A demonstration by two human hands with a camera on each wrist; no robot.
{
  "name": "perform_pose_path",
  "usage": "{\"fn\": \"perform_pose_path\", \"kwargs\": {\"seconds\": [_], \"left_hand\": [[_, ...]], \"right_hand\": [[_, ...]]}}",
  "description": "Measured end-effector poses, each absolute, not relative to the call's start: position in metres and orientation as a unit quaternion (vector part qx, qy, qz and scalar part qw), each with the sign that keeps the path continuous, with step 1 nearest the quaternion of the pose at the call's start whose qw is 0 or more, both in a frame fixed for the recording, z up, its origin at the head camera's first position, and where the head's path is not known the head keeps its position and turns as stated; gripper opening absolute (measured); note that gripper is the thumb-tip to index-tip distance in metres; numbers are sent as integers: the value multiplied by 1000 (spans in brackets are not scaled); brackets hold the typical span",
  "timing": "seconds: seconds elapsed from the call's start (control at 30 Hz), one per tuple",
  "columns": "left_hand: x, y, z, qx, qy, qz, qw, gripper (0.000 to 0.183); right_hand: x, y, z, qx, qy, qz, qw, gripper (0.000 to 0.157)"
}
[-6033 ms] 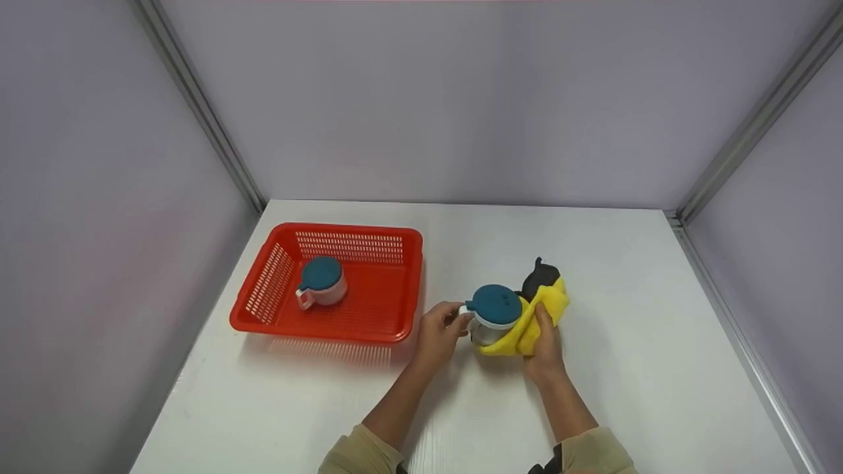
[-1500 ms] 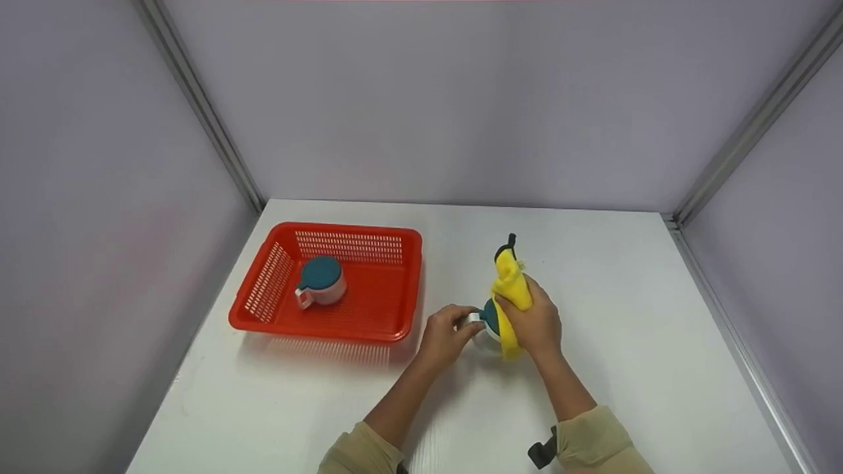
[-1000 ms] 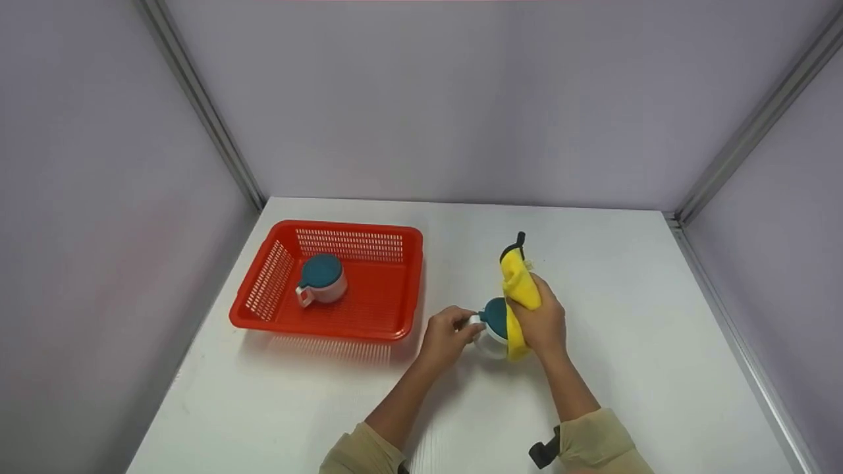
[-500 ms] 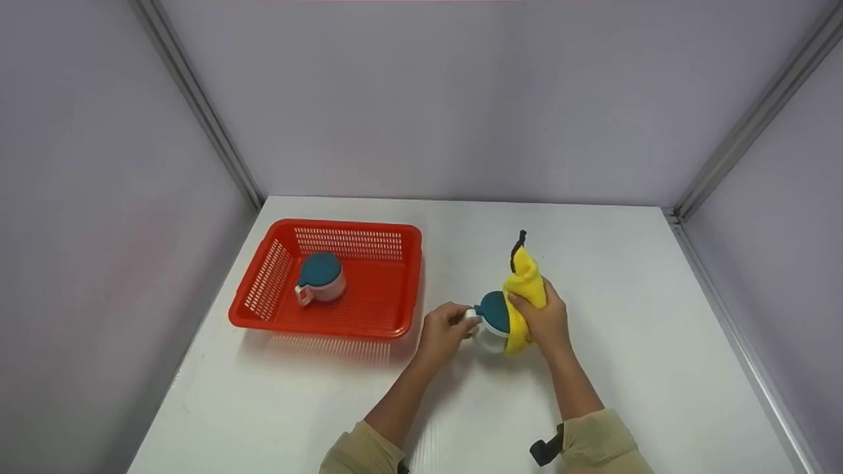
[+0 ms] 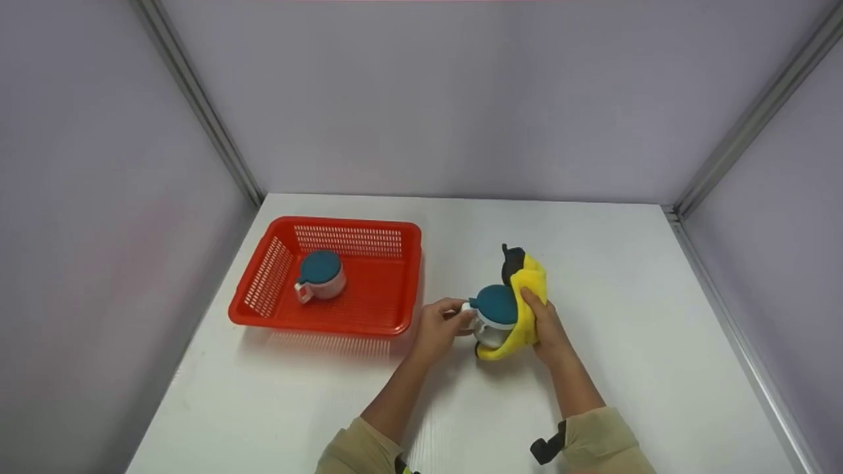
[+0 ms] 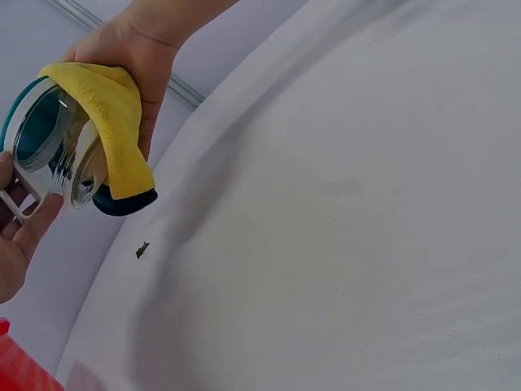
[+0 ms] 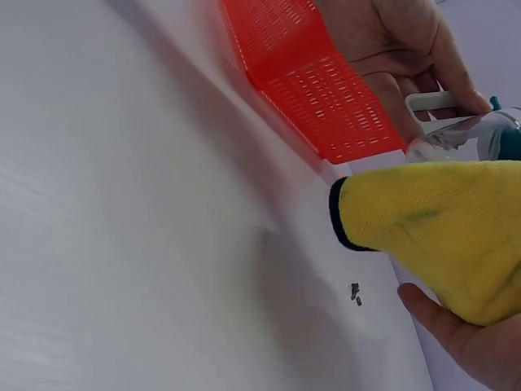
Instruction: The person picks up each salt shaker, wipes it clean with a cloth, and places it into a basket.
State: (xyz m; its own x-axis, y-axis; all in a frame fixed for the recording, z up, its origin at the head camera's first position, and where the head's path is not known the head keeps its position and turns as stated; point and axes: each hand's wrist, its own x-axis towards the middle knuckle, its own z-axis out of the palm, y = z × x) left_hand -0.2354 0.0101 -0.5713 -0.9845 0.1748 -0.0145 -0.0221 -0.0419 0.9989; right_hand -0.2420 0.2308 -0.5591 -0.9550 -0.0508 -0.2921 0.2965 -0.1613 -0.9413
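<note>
A clear jar (image 5: 492,336) with a teal lid (image 5: 497,304) and a white side handle is held just right of the basket. My left hand (image 5: 435,332) pinches that handle between thumb and fingers. In my right hand (image 5: 546,329) is a yellow cloth (image 5: 525,332) with a dark edge and dark reverse side. It wraps the jar's right side and lower part, and its dark corner sticks up behind the lid. The left wrist view shows the jar raised above the table, with the cloth (image 6: 110,98) against its glass. In the right wrist view the cloth (image 7: 431,212) hides much of the jar.
To the left, a red plastic basket (image 5: 323,324) stands on the white table (image 5: 296,408). Inside it sits a similar teal-lidded jar (image 5: 321,270), its handle toward the front left. Small dark specks (image 6: 142,249) lie on the tabletop. Pale panels enclose the back and sides.
My right hand has turned and shifted the cloth from over the lid's right half to around the jar's side, baring the lid. My left hand keeps the handle, moving slightly.
</note>
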Motion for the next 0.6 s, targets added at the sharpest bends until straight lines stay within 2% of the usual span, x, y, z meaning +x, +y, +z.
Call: {"fn": "perform_pose_path", "kwargs": {"seconds": [0.27,0.6], "left_hand": [[-238,8,-572,19,686,719,109,19],[-241,3,-568,31,686,714,138,19]], "right_hand": [[-241,229,-565,96,574,-801,139,72],[-239,230,-564,118,550,-811,161,77]]}}
